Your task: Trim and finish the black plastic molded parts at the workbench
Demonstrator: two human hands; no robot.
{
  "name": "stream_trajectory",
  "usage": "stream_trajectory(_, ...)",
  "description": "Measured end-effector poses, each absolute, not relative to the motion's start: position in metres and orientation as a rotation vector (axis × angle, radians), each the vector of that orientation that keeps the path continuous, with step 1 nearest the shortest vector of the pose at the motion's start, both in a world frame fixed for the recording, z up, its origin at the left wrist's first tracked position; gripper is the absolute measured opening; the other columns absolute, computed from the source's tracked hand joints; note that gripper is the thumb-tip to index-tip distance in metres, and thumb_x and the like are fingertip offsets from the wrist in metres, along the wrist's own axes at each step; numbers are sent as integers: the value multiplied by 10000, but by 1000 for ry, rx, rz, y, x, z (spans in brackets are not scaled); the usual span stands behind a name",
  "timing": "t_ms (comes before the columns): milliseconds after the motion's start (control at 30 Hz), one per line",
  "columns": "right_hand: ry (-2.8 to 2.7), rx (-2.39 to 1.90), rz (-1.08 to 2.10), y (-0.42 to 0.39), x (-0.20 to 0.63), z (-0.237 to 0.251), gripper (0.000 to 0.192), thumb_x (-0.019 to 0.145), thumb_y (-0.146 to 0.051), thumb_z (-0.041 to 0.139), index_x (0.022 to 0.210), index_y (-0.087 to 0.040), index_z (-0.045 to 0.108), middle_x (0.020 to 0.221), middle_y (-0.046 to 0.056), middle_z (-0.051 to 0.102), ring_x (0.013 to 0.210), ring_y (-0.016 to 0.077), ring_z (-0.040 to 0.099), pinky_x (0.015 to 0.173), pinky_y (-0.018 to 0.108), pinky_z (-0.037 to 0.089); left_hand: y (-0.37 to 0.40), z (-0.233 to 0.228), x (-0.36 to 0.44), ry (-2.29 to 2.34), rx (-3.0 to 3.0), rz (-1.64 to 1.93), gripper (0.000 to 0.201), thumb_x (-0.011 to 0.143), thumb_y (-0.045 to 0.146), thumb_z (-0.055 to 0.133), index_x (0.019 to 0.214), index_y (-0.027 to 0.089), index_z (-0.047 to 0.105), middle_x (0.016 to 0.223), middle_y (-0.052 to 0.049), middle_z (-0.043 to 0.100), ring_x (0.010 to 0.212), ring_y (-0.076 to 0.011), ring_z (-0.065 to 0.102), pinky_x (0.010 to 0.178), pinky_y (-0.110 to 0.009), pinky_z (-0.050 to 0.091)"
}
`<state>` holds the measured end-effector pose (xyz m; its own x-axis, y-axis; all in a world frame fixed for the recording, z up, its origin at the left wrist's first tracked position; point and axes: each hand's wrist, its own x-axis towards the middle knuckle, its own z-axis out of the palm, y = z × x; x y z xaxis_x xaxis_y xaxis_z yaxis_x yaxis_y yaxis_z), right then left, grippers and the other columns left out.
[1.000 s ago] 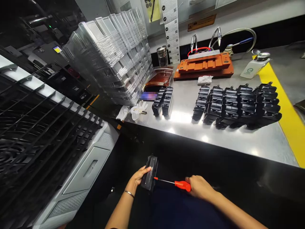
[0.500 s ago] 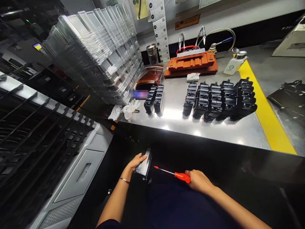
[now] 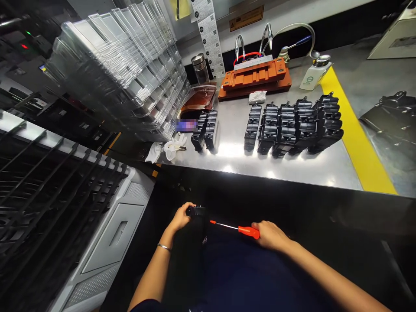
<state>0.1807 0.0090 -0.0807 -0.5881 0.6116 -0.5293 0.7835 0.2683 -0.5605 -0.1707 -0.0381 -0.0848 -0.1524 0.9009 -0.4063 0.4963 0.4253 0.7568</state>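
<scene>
Below the front edge of the steel bench, my left hand (image 3: 179,217) grips a small black plastic part (image 3: 196,211), seen end-on over my lap. My right hand (image 3: 269,234) is closed around the red handle of a screwdriver (image 3: 242,229); its thin shaft points left, and the tip sits a little right of the black part without touching it. On the bench above stand two groups of similar black plastic parts, a pair (image 3: 205,135) to the left and a longer row (image 3: 294,125) to the right.
A leaning stack of clear plastic trays (image 3: 130,69) fills the bench's left end, with white gloves (image 3: 167,149) at its foot. An orange fixture (image 3: 255,78), a metal canister (image 3: 199,68) and a white bottle (image 3: 311,78) stand at the back. A yellow stripe (image 3: 354,130) crosses the bench. A white rack unit (image 3: 107,234) is at my left.
My left hand has turned the black part from flat-side-up to end-on and lifted it slightly. The screwdriver tip, which touched the part a second ago, is now apart from it. The view has shifted.
</scene>
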Motion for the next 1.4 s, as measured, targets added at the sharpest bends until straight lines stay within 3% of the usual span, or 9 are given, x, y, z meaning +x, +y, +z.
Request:
stream_trajectory(133,2311,1319,-1215,8,184,-78,281,871,-393,493,681,-215,600,638,41,642,615,189,614,542,267,279,-30,-84,-164,1596,734,830,493,587,332,810,994,140,611,949,-71,693,881,-210,650,831,-328,500)
stream_trajectory(233,2356,1288,-1199,5,185,-81,276,867,-380,489,680,-209,597,642,47,648,610,188,610,541,270,275,-25,-89,-158,1649,454,872,507,609,466,784,940,130,599,743,-40,660,645,-159,622,638,-282,500)
stream_trajectory(333,2403,1254,-1179,3,185,-84,276,864,-369,480,679,-203,600,645,51,655,601,185,609,540,274,269,-22,-94,-157,1693,427,855,466,630,471,768,891,130,587,650,-12,615,556,-133,583,577,-265,481)
stream_trajectory(733,2327,1288,-1187,7,184,-81,298,864,-431,478,689,-215,585,639,41,646,611,182,611,538,259,295,-19,-96,-154,1841,603,897,400,551,193,816,888,138,608,692,6,641,621,-119,594,602,-218,451)
stream_trajectory(1033,2274,1266,-1100,4,176,-79,373,882,-508,439,734,-215,618,645,46,649,636,193,625,550,263,311,-8,-118,-145,1939,672,1040,433,717,279,737,1080,111,572,933,-93,689,851,-174,656,809,-291,492)
stream_trajectory(1400,2296,1251,-983,-1,160,-81,332,882,-453,449,817,-206,660,716,72,684,715,226,661,559,277,310,-2,-119,-115,2003,943,918,448,720,288,743,1105,115,592,904,-94,696,854,-203,654,848,-331,484)
